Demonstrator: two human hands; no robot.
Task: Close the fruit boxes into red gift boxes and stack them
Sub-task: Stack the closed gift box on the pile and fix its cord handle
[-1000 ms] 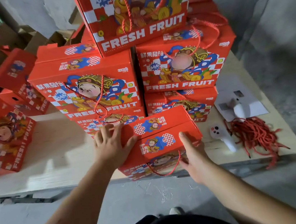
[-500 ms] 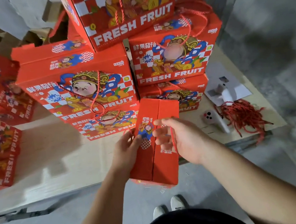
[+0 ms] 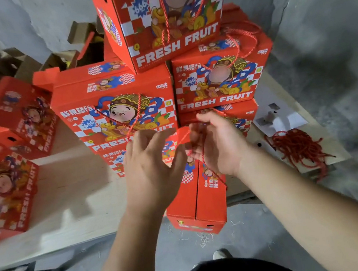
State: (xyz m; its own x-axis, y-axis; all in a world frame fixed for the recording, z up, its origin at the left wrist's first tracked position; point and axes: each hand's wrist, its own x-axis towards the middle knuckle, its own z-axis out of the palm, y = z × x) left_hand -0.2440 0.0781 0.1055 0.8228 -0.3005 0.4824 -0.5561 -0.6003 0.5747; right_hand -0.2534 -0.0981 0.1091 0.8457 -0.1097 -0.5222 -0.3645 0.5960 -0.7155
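Note:
A closed red gift box (image 3: 207,200) hangs in the air just in front of the table edge, its long side pointing down toward the floor. My right hand (image 3: 218,144) grips its red cord handle at the upper end, with the cord running across the palm. Spread fingers of my left hand (image 3: 152,168) lie over the box's upper left part and touch it. Behind my hands rises a stack of "FRESH FRUIT" gift boxes: a left box (image 3: 115,111), a right box (image 3: 216,80) and one on top (image 3: 170,22).
More red boxes stand at the left of the pale wooden table (image 3: 67,195), one near (image 3: 5,192) and one farther back (image 3: 23,117). A pile of red cords (image 3: 298,149) and white paper (image 3: 280,119) lie at the right. Brown cartons (image 3: 60,57) sit behind. Grey floor lies below.
The box lay flat on the table edge under both hands. It has been lifted off, turned on end, and now hangs from my right hand by its cord.

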